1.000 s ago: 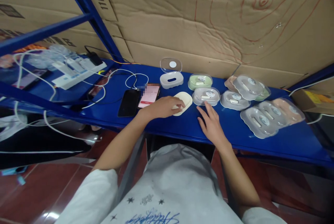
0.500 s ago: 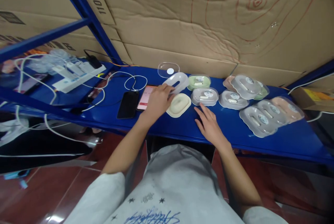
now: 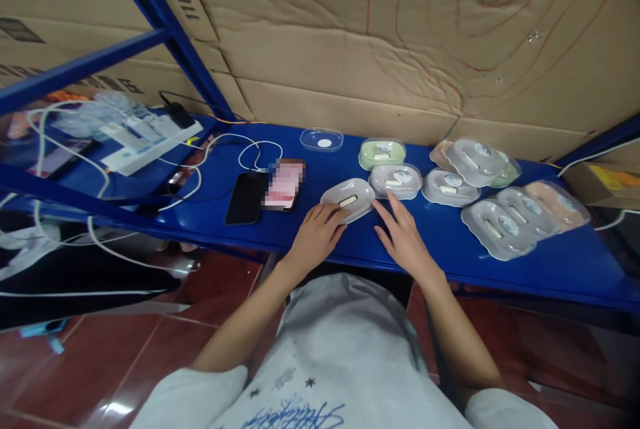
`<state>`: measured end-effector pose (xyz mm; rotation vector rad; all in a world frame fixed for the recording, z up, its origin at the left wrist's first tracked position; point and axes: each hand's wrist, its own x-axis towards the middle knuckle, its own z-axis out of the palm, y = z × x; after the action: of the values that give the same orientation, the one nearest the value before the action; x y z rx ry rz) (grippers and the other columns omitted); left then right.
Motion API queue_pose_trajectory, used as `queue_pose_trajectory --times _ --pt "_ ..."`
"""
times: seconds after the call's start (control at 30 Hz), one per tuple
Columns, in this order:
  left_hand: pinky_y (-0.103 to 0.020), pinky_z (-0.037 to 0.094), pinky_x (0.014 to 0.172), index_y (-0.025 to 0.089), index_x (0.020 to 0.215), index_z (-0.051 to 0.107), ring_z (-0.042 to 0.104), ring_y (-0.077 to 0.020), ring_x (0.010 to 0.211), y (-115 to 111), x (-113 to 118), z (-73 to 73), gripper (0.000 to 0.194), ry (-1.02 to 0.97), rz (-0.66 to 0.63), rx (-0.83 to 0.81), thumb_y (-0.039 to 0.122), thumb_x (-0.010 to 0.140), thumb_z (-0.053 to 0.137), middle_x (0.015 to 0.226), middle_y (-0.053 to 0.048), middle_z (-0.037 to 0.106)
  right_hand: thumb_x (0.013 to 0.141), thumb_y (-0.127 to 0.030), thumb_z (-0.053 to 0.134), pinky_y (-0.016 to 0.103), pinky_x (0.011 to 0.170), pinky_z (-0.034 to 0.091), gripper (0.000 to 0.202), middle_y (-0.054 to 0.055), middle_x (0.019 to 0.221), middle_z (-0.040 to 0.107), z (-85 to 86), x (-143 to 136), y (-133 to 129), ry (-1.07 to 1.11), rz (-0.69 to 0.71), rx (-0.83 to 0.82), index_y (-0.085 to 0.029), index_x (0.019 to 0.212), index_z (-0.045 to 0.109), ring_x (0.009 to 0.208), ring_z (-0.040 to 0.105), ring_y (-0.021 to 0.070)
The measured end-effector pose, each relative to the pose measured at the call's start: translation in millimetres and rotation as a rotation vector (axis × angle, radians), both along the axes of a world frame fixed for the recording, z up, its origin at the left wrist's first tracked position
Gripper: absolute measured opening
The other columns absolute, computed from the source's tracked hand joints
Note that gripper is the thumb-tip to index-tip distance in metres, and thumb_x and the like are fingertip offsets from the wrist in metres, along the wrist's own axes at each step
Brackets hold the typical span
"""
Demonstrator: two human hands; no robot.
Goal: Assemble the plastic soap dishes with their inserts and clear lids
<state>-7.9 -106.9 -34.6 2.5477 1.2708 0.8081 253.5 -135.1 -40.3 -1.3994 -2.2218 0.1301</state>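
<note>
From my remote seat I list the following on the blue shelf (image 3: 440, 239). One dish (image 3: 357, 190), grey-white, oval, with a cream strip showing in its slot (image 3: 349, 201); it lies near the front edge, directly before the person, between the two hands. One left hand (image 3: 317, 232), fingers bent onto the dish's near left rim, touching it; whether they grip or only press, I cannot tell. One right hand (image 3: 403, 235), open, fingers spread, holding nothing; its index fingertip is at or just beside the dish's right end, contact unclear to me. One clear lid (image 3: 322, 140) with a round white label, lying behind the dish, apart from it. One grey box (image 3: 395, 181), lidded and labelled, just right of the dish; one green box (image 3: 382, 154) behind it. Farther right, one second grey box (image 3: 451, 187), and behind that a stacked grey box (image 3: 477, 163) resting on others. At far right, an overlapping row ending in a pink box (image 3: 557, 205). Left of the dish, one lit phone (image 3: 284, 183), its screen partly blurred, beside one dark phone (image 3: 245, 199). Behind all, one cardboard sheet (image 3: 310, 49), marked with red rings at right.
</note>
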Motion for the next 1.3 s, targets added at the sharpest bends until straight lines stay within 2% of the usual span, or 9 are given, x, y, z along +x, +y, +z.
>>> queue_pose_trajectory --times 0.17,0.37,0.57,0.67,0.83,0.93,1.1,1.2,1.3 --pt "-0.056 0.028 0.135 0.026 0.124 0.072 0.062 -0.0246 0.139 18.5 -19.5 17.2 0.024 -0.041 -0.268 -0.113 0.024 0.105 0.058 0.142 -0.008 0.069 0.112 -0.033 0.045 0.058 0.124 0.041 0.046 0.015 0.172 0.041 1.0 -0.7 0.5 -0.043 0.052 0.026 -0.027 0.157 0.057 0.159 0.039 0.0346" --pt "-0.043 0.053 0.116 0.023 0.136 0.068 0.068 -0.0252 0.130 84.3 -9.6 52.4 0.035 -0.018 -0.357 -0.153 0.033 0.104 0.059 0.139 -0.010 0.072 0.111 -0.040 0.051 0.054 0.109 0.051 0.040 0.019 0.149 0.058 0.5 -2.4 -0.2 -0.046 -0.040 0.059 -0.025 0.144 0.069 0.132 0.060 0.0345" --pt "-0.055 0.042 0.121 0.017 0.138 0.065 0.060 -0.0315 0.141 162.4 11.5 65.9 0.043 0.296 0.221 -0.153 0.008 0.099 0.051 0.142 -0.018 0.069 0.111 -0.039 0.050 0.054 0.110 0.050 0.041 0.019 0.149 0.056 0.1 -1.5 -0.7 -0.052 -0.032 0.066 -0.024 0.145 0.067 0.134 0.058 0.0347" --pt "-0.060 0.047 0.113 0.013 0.118 0.071 0.067 -0.0386 0.131 180.3 11.2 67.9 0.029 0.331 0.283 -0.207 0.007 0.093 0.058 0.129 -0.023 0.074 0.111 -0.039 0.050 0.056 0.112 0.051 0.042 0.019 0.152 0.055 -0.7 -1.1 -0.4 -0.037 -0.025 0.049 -0.025 0.149 0.063 0.137 0.058 0.0348" --pt "-0.044 0.055 0.107 0.023 0.122 0.061 0.072 -0.0270 0.124 131.6 6.7 71.4 0.020 0.128 0.222 -0.162 0.029 0.110 0.046 0.130 -0.012 0.075 0.109 -0.041 0.055 0.063 0.121 0.045 0.075 0.023 0.174 0.026 -1.5 -3.1 -3.2 0.040 -0.078 0.090 -0.028 0.174 0.019 0.161 0.035 0.0412" --pt "-0.043 0.060 0.103 0.024 0.118 0.055 0.075 -0.0250 0.121 65.5 14.1 64.1 0.022 -0.634 -0.087 -0.328 0.045 0.110 0.051 0.130 -0.011 0.076 0.104 -0.048 0.065 0.067 0.125 0.040 0.099 0.020 0.180 0.005 -2.0 -2.5 -7.7 0.109 -0.063 0.186 -0.034 0.176 -0.002 0.166 0.020 0.0437" --pt "-0.056 0.058 0.112 0.025 0.097 0.058 0.078 -0.0302 0.119 -16.0 37.5 33.8 0.039 -1.074 -0.305 -0.772 0.059 0.095 0.077 0.130 -0.008 0.078 0.103 -0.047 0.066 0.066 0.124 0.045 0.084 0.014 0.174 0.029 0.0 3.9 -12.0 0.174 0.033 0.275 -0.041 0.174 0.020 0.160 0.037 0.0409" --pt "-0.058 0.057 0.114 0.024 0.097 0.057 0.077 -0.0318 0.121 -21.3 39.5 19.7 0.045 -1.176 -0.203 -0.894 0.064 0.092 0.078 0.132 -0.009 0.077 0.104 -0.048 0.064 0.062 0.123 0.048 0.074 0.016 0.168 0.042 1.8 4.8 -11.1 0.190 -0.020 0.200 -0.035 0.171 0.034 0.155 0.046 0.0385" --pt "-0.054 0.057 0.115 0.025 0.105 0.058 0.076 -0.0292 0.123 -13.7 36.9 12.2 0.040 -1.177 -0.180 -0.918 0.062 0.098 0.071 0.129 -0.007 0.077 0.103 -0.050 0.066 0.060 0.126 0.046 0.079 0.014 0.176 0.029 3.4 1.8 -10.2 0.188 0.040 0.165 -0.035 0.172 0.030 0.162 0.035 0.0379"
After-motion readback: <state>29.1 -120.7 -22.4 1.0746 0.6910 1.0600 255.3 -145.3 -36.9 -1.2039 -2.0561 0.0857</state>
